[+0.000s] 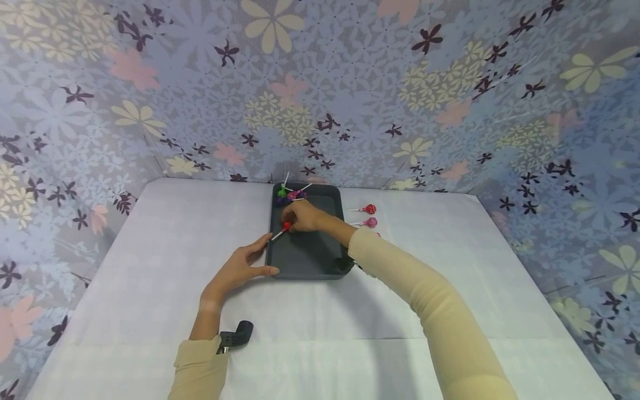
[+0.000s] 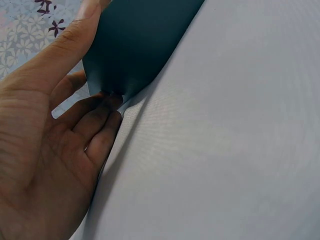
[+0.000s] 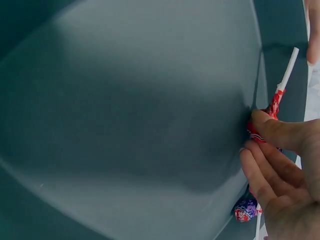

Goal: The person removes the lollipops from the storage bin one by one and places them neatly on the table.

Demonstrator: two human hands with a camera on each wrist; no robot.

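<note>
Red lollipop (image 3: 276,99) aslant in right grip (image 1: 303,215), stick (image 3: 288,69) toward near left

a white-covered table (image 1: 145,266) spreads left and right of the left hand (image 1: 240,269); directly on it, a dark tray (image 1: 306,256) sits just right of that hand, beneath the right hand (image 1: 302,215); further right of the right hand, beside the tray, a red lollipop (image 1: 370,209) lies with its stick (image 1: 354,210) toward that hand; a pink lollipop (image 1: 370,222) lies just this side of it; a third lollipop (image 1: 378,235), nearer again, is mostly hidden by the right sleeve (image 1: 395,261)
</note>
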